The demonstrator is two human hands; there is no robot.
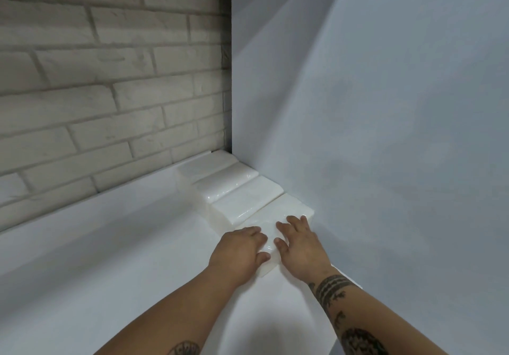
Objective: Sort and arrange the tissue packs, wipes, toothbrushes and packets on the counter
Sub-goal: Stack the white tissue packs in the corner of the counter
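Both hands rest on the nearest tissue pack [286,209] at the counter's [115,244] right edge.
The left hand [239,252] and right hand [300,247] lie flat, fingers loose, gripping nothing; three more tissue packs [225,182] run touching in a row to the back right corner, against the side wall [385,134].

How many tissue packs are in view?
4, rowed along the right wall: corner pack, second pack, third pack, nearest pack under left hand and right hand. None visibly hidden.
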